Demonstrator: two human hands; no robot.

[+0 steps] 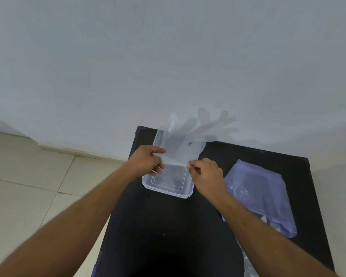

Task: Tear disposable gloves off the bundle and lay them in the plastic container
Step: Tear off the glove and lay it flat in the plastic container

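Starting at the left, I see tiled floor [28,176] and a pale wall [168,56], then the black table [168,226] that carries everything. My left hand [148,160] is closed in a pinch on the left end of the cuff of a clear disposable glove [180,144], thumb on top, the other fingers curled under. I judge that both hands pinch the cuff at its two ends to keep the thin film stretched flat, so that it can go down smooth rather than crumpled.

The glove hangs just above the plastic container [186,193], which sits toward the table's far left corner, its long side running away from me. The glove's fingers fan out beyond the container's far rim, over the table's far edge, blurred against the wall. The cuff spans the gap between my hands, over the container's middle, so the glove lies ahead of both hands and not yet down inside. I cannot tell whether other gloves already lie in the container.

My right hand [207,172] is closed too, thumb and forefinger nipping the cuff's right end. Further right, near the table's right edge and well apart from the container, lies the bundle [268,196] in its bluish plastic wrap, handy for the right hand to reach the next glove.
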